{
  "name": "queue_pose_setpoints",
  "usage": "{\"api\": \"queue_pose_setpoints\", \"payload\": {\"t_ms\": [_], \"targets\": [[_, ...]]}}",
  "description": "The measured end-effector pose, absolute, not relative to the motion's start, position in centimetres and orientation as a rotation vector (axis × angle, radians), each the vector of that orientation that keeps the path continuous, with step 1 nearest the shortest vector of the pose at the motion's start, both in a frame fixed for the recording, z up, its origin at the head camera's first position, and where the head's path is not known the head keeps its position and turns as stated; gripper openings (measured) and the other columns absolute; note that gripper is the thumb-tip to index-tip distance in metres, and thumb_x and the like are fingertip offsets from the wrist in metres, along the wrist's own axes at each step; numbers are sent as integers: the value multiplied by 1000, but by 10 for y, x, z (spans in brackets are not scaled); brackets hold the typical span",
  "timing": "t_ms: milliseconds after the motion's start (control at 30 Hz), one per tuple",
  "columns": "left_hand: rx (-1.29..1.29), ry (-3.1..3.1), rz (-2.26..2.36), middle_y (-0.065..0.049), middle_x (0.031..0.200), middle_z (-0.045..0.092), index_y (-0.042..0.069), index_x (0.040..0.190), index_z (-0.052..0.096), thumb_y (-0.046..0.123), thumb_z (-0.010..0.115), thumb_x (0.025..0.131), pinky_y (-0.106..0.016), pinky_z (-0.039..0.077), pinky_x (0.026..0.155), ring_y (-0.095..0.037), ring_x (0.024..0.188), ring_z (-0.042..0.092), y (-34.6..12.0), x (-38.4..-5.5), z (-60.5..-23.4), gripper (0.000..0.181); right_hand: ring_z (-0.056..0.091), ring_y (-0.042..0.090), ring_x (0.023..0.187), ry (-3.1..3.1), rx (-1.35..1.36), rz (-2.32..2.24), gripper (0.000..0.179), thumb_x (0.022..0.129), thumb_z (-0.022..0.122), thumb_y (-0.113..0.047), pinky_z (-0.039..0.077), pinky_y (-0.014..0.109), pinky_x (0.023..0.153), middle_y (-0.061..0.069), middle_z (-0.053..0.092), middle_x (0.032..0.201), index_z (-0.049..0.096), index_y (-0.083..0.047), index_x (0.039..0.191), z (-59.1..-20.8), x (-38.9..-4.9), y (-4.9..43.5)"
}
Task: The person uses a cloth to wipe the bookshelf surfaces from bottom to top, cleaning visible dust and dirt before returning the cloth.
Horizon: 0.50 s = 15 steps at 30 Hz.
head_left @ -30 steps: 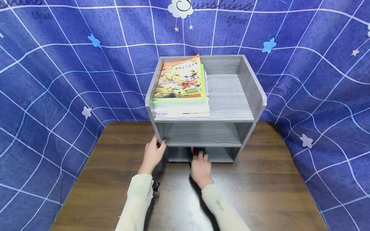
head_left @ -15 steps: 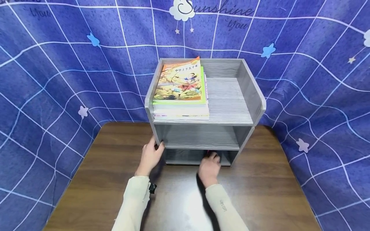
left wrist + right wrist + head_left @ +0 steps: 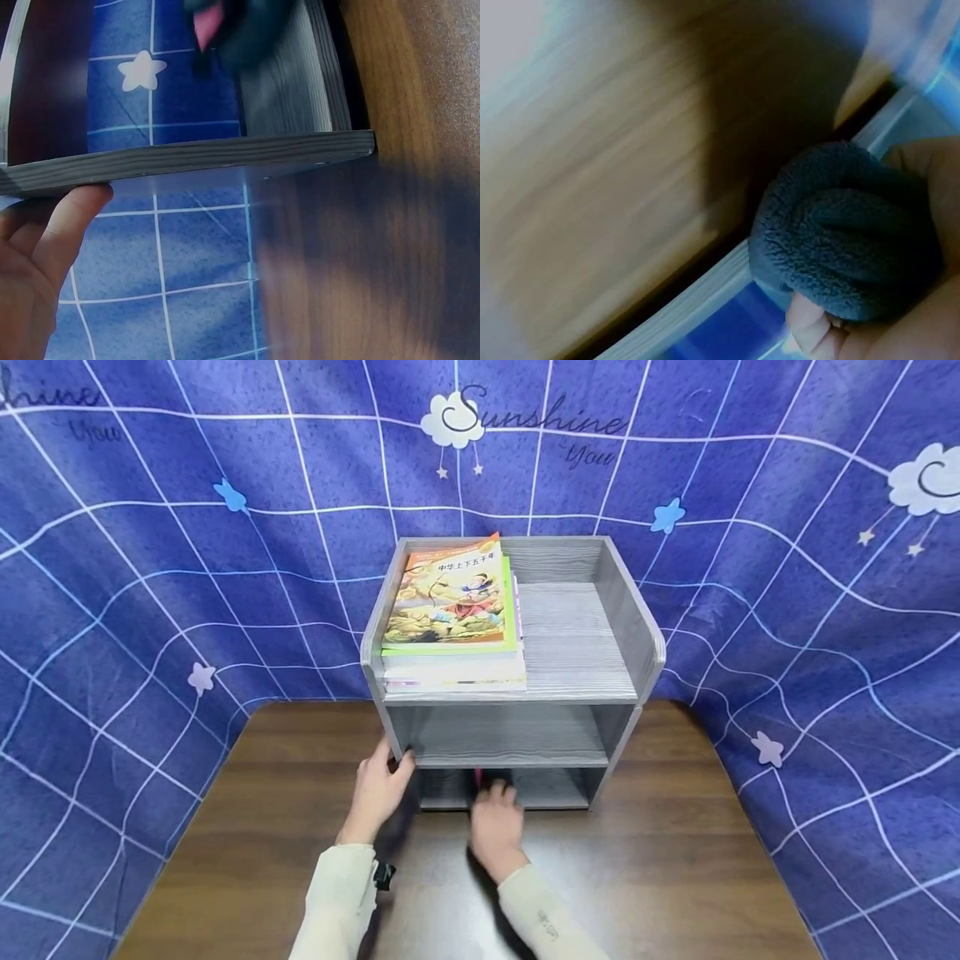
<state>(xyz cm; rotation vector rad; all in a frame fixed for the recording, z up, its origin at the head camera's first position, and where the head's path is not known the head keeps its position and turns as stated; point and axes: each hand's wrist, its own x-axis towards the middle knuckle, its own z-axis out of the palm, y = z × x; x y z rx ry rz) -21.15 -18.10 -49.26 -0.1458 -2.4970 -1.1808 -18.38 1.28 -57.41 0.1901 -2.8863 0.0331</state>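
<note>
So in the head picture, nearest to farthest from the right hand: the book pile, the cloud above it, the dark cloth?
1. Dark cloth: in the grip of the right hand.
2. Book pile: higher, top shelf's left side.
3. White cloud: highest, behind the book pile.

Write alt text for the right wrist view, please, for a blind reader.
A right hand grips a bunched dark blue-grey fuzzy cloth at the edge of a grey wood-grain shelf; a blurred brown wooden tabletop fills the upper left.
</note>
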Motion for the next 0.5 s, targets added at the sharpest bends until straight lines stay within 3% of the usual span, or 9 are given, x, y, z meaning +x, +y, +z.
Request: {"api": "queue_pose_setpoints", "payload": {"t_ms": [100, 267, 500], "targets": [[-139, -2495, -1194, -21, 107, 72, 9, 116, 62, 21, 65, 94, -57, 49, 87, -43, 103, 67, -179, -212, -494, 25, 55, 40, 96, -2851, 50, 54, 44, 64, 82, -16, 53, 44, 63, 28, 58, 118, 69, 4, 100, -579, -186, 51], [-137, -2476, -1183, -22, 106, 72, 7, 114, 63, 18, 65, 94, -56, 50, 86, -43, 101, 68, -183, -211, -492, 23, 55, 43, 93, -2782, -139, 97, 37, 69, 79, -20, 52, 48, 61, 33, 57, 115, 70, 9, 89, -580, -194, 80], [-141, -2443, -1164, -20, 104, 73, 7, 114, 64, 18, 66, 92, -56, 51, 83, -41, 97, 69, -181, -212, -497, 24, 54, 38, 97, -2931, -167, 11, 20, 79, 76, -22, 53, 44, 65, 28, 56, 125, 74, -3, 85, -571, -201, 26]]}}
